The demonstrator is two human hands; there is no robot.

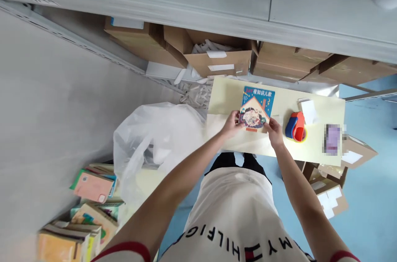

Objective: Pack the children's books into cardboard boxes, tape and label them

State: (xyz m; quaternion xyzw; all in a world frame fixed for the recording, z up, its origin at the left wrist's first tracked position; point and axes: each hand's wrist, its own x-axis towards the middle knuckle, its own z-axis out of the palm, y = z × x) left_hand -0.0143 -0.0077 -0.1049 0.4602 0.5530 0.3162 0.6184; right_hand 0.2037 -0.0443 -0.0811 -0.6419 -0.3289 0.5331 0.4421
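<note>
A children's book with a blue illustrated cover is held up over the cream table, its front facing me. My left hand grips its lower left edge, thumb on the cover. On the lower right edge, my right hand is closed in the same way. A red and blue tape dispenser stands on the table to the right of my right hand. Behind it lies a small stack of white paper.
A blurred purple object lies at the table's right end. Translucent plastic sheeting bulges on the left, above piled books. Cardboard boxes line the shelf behind; more boxes sit on the floor at right.
</note>
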